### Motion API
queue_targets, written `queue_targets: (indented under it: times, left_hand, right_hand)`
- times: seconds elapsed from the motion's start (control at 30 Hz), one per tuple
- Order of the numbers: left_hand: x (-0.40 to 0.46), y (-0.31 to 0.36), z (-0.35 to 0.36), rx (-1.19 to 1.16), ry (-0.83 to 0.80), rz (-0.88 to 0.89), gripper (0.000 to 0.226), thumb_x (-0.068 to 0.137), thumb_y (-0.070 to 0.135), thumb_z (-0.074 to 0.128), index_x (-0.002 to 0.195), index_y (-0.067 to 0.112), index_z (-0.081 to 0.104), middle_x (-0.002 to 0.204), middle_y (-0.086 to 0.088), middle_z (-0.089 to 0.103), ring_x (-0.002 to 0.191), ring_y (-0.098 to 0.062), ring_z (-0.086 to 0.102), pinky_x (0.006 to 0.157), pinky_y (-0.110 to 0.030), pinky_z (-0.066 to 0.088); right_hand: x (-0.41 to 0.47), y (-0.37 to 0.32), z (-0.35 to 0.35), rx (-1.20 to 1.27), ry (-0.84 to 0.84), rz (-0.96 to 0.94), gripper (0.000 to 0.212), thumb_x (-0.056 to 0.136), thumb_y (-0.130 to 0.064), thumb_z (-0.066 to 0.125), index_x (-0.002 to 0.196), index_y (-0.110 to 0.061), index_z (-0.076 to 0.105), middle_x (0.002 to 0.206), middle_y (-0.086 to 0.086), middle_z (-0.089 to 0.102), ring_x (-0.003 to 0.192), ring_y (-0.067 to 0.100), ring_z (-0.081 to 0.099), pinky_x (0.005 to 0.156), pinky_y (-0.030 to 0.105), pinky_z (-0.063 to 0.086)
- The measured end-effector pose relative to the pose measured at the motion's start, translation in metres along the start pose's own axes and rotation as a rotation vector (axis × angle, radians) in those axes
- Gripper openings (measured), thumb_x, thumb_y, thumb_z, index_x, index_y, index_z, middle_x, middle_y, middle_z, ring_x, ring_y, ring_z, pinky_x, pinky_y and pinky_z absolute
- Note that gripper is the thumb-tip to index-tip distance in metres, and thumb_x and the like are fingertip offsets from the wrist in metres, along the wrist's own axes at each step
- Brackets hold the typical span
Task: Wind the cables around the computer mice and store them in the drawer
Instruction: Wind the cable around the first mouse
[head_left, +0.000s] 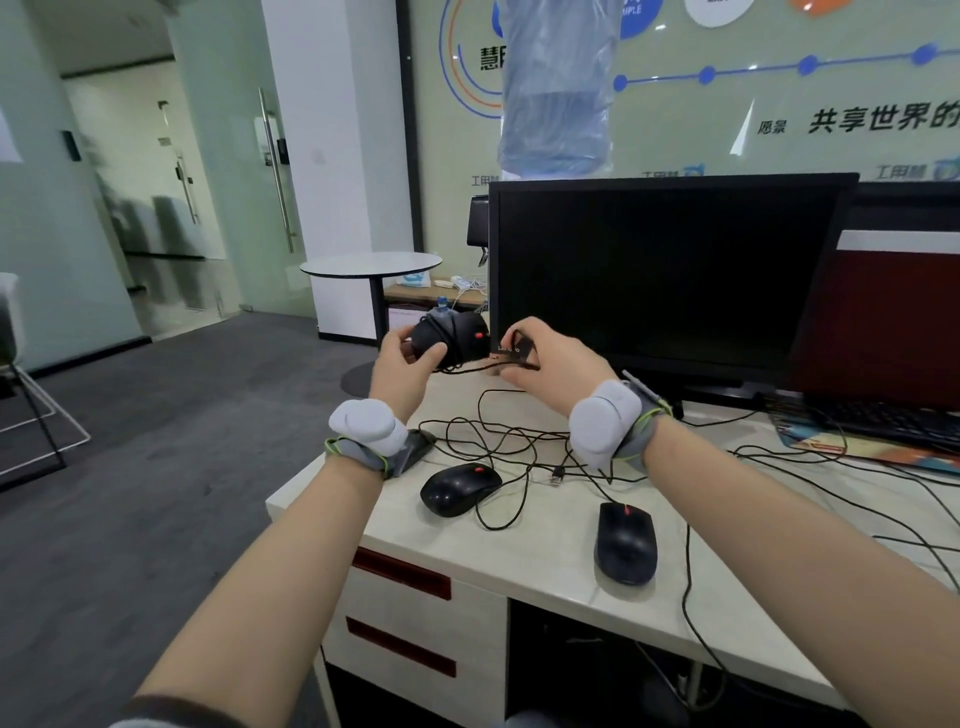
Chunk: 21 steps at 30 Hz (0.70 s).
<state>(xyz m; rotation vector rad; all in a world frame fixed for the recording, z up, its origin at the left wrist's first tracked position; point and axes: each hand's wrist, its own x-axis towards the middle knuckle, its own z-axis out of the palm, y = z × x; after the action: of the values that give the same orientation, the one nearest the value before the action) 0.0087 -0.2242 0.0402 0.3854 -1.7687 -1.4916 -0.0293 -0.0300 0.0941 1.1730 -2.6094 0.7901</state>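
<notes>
Black mouse (451, 339) w/ cable loops already round its body is held up above the surface (550, 551), in front of the monitor (660, 275). Left hand (402, 364) grips the mouse; right hand (545, 358) pinches the loose cable end (483, 368) just beside it. Two more black mice lie on the surface: one (460, 488) near the left wrist, other (625, 543) nearer the front edge, their cables (498, 441) tangled between them, USB plug (557, 475) lying loose. Drawer unit (410, 618) w/ red handles sits under the surface at left, drawers closed. Keyboard (893, 421) at far right.
</notes>
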Motion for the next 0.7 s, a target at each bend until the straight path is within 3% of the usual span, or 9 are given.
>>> queue_targets:
  times: [0.1, 0.2, 0.27, 0.37, 0.5, 0.57, 0.63, 0.7]
  left_hand:
    - [-0.001, -0.002, -0.001, 0.211, -0.125, 0.04, 0.046, 0.086, 0.021, 0.063, 0.127, 0.012, 0.045, 0.111, -0.006, 0.058, 0.1, -0.018, 0.056, 0.089, -0.029, 0.045]
    - [-0.006, 0.0, -0.003, 0.244, -0.323, 0.037, 0.043, 0.087, 0.023, 0.062, 0.127, 0.015, 0.047, 0.116, -0.008, 0.059, 0.103, -0.02, 0.058, 0.089, -0.032, 0.05]
    - [-0.012, 0.002, -0.003, 0.23, -0.494, 0.046, 0.03, 0.088, 0.021, 0.06, 0.117, 0.025, 0.054, 0.112, -0.004, 0.062, 0.102, -0.02, 0.06, 0.086, -0.032, 0.052]
    - [-0.021, 0.008, 0.001, 0.075, -0.669, -0.004, 0.027, 0.091, 0.012, 0.054, 0.111, 0.031, 0.058, 0.111, -0.003, 0.064, 0.103, -0.02, 0.061, 0.091, -0.037, 0.05]
    - [-0.025, 0.018, 0.0, -0.228, -0.73, -0.108, 0.029, 0.095, 0.005, 0.041, 0.115, 0.019, 0.057, 0.105, 0.0, 0.067, 0.092, -0.01, 0.063, 0.083, -0.025, 0.053]
    - [-0.027, 0.024, -0.003, -0.308, -0.749, -0.148, 0.029, 0.095, 0.009, 0.04, 0.113, 0.022, 0.059, 0.096, 0.005, 0.07, 0.087, -0.007, 0.064, 0.079, -0.022, 0.053]
    - [-0.029, 0.027, -0.005, -0.38, -0.792, -0.199, 0.025, 0.095, 0.016, 0.04, 0.112, 0.021, 0.057, 0.087, 0.008, 0.071, 0.08, -0.005, 0.064, 0.072, -0.018, 0.054]
    - [-0.031, 0.029, -0.004, -0.462, -0.837, -0.239, 0.022, 0.094, 0.023, 0.04, 0.111, 0.02, 0.053, 0.083, 0.01, 0.071, 0.075, -0.002, 0.064, 0.068, -0.016, 0.053]
  right_hand:
    - [0.002, 0.001, -0.011, -0.051, 0.067, -0.063, 0.033, 0.085, -0.032, 0.058, 0.114, -0.03, 0.042, 0.086, -0.004, 0.059, 0.08, 0.019, 0.061, 0.069, 0.036, 0.051]
    - [0.004, 0.002, -0.022, -0.061, 0.142, -0.136, 0.029, 0.086, -0.03, 0.058, 0.11, -0.031, 0.041, 0.085, -0.004, 0.063, 0.071, 0.016, 0.06, 0.059, 0.031, 0.047]
    - [0.005, 0.002, -0.029, -0.039, 0.181, -0.163, 0.027, 0.085, -0.029, 0.06, 0.105, -0.032, 0.042, 0.081, -0.007, 0.064, 0.064, 0.01, 0.058, 0.055, 0.026, 0.043]
    - [0.009, 0.005, -0.035, 0.097, 0.158, -0.129, 0.025, 0.082, -0.025, 0.065, 0.097, -0.03, 0.045, 0.079, -0.007, 0.063, 0.062, 0.006, 0.056, 0.062, 0.028, 0.049]
    - [0.011, 0.016, -0.038, 0.389, 0.078, -0.097, 0.027, 0.079, -0.016, 0.069, 0.094, -0.016, 0.047, 0.076, 0.0, 0.06, 0.042, -0.003, 0.051, 0.056, 0.019, 0.046]
    - [0.01, 0.023, -0.036, 0.453, 0.068, -0.07, 0.028, 0.079, -0.018, 0.07, 0.096, -0.015, 0.048, 0.073, -0.001, 0.062, 0.044, -0.005, 0.053, 0.053, 0.012, 0.042]
    - [0.008, 0.028, -0.031, 0.508, 0.059, -0.025, 0.031, 0.08, -0.025, 0.069, 0.101, -0.014, 0.05, 0.068, -0.001, 0.063, 0.05, 0.001, 0.054, 0.046, 0.009, 0.04]
    - [0.007, 0.031, -0.024, 0.591, 0.018, 0.01, 0.036, 0.083, -0.029, 0.065, 0.113, -0.015, 0.051, 0.076, 0.006, 0.065, 0.061, 0.015, 0.057, 0.051, 0.018, 0.045]
